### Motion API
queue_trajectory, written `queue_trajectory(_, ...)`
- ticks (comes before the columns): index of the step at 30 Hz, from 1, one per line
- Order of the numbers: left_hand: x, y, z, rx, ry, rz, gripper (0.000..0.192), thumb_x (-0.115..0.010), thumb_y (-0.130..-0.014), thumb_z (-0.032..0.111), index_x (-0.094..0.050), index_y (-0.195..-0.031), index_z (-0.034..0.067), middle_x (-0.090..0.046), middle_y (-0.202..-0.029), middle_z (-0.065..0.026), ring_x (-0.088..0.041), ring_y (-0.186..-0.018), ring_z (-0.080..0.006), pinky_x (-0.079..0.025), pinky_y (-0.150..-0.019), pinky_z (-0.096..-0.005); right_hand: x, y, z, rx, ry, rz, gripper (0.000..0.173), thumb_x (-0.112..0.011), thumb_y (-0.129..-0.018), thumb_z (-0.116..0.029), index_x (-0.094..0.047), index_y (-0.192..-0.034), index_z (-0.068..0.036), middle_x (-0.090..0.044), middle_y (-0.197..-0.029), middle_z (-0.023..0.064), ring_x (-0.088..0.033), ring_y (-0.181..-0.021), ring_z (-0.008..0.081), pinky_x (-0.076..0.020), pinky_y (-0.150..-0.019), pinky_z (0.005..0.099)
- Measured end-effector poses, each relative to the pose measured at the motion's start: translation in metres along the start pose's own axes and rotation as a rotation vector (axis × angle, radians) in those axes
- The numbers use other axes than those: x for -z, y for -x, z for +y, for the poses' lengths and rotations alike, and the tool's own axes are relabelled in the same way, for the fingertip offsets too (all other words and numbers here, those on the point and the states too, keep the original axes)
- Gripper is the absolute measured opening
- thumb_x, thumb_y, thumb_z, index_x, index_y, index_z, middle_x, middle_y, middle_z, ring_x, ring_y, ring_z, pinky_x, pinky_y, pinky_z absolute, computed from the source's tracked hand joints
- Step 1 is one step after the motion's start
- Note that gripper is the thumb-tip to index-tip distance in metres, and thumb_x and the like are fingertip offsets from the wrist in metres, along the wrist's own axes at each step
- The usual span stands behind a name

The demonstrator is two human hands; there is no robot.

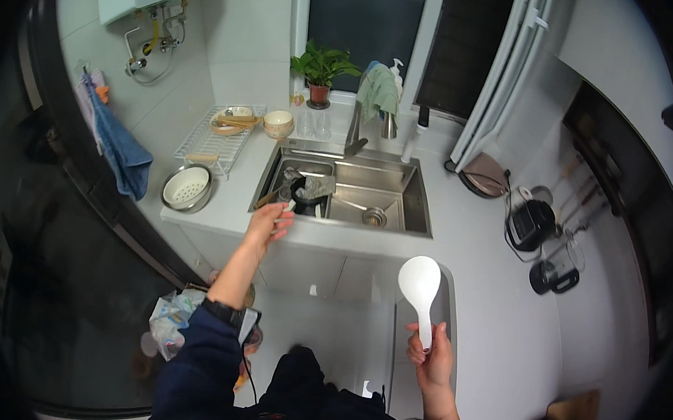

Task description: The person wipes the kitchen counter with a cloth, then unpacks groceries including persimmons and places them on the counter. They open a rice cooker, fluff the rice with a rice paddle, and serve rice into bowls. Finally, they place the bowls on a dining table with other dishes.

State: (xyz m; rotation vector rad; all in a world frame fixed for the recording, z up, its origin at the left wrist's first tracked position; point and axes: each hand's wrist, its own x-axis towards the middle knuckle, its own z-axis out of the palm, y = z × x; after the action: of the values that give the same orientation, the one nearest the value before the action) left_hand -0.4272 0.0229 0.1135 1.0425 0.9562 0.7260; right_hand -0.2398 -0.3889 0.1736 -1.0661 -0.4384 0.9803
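My right hand (431,349) grips the handle of a white rice paddle (420,280), its round blade upward. My left hand (270,223) reaches to the front edge of a stainless steel sink (421,204), with a small pale object (290,205) at its fingertips; what it is cannot be told. Just beyond that hand, the left part of the sink holds a black pot or pan (300,194), a turner with a metal blade (320,185) and other utensils, partly overlapping. The right basin shows a drain strainer (374,217).
Left of the sink, a white strainer bowl (185,185) sits in a metal bowl, near a wire dish rack (221,145). Stacked bowls (278,124), glasses (322,124) and a potted plant (318,74) stand behind. Black appliances (529,226) line the right side. Bags (172,324) lie low at left.
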Motion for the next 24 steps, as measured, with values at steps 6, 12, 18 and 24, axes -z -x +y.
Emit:
queue_trajectory(6, 0.027, -0.292, 0.043, 0.156, 0.173, 0.198, 0.027, -0.055, -0.104, 0.045, -0.065, -0.102, 0.019, -0.074, -0.088, 0.0062, -0.063, -0.068, -0.0082, -0.048, -0.059, -0.0296, -0.020, -0.148, 0.007, 0.001, 0.059, 0.079, 0.066, -0.031, -0.112, -0.046, -0.063, -0.110, 0.012, -0.042, -0.061, -0.0005, -0.030, -0.051, 0.0079, -0.0240, -0.049, 0.0260)
queue_trajectory(12, 0.051, -0.522, 0.068, 0.201, 0.206, 0.512, 0.041, -0.063, -0.099, 0.049, -0.066, -0.098, 0.009, -0.070, -0.078, -0.0047, -0.060, -0.057, -0.0168, -0.047, -0.047, -0.0362, -0.038, -0.260, 0.014, -0.045, -0.047, 0.353, 0.051, -0.043, -0.108, -0.045, -0.063, -0.110, 0.002, -0.045, -0.066, -0.0002, -0.037, -0.056, 0.0100, -0.0307, -0.052, 0.0260)
queue_trajectory(18, 0.079, -0.630, 0.054, 0.161, 0.018, 0.701, 0.037, -0.066, -0.093, 0.034, -0.069, -0.105, 0.000, -0.070, -0.085, -0.0127, -0.066, -0.061, -0.0246, -0.051, -0.045, -0.0387, -0.036, -0.335, 0.035, -0.140, -0.101, 0.426, 0.035, -0.052, -0.107, -0.043, -0.060, -0.111, -0.008, -0.065, -0.089, 0.0054, -0.053, -0.064, 0.0117, -0.0387, -0.055, 0.0247)
queue_trajectory(24, 0.114, -0.659, 0.030, -0.032, -0.765, 0.734, 0.031, -0.054, -0.087, 0.016, -0.073, -0.094, -0.008, -0.073, -0.089, -0.0252, -0.075, -0.072, -0.0315, -0.058, -0.064, -0.0420, -0.045, -0.396, 0.025, -0.249, -0.017, 0.388, 0.045, -0.049, -0.106, -0.047, -0.061, -0.108, -0.003, -0.058, -0.087, 0.0061, -0.044, -0.060, 0.0111, -0.0334, -0.053, 0.0251)
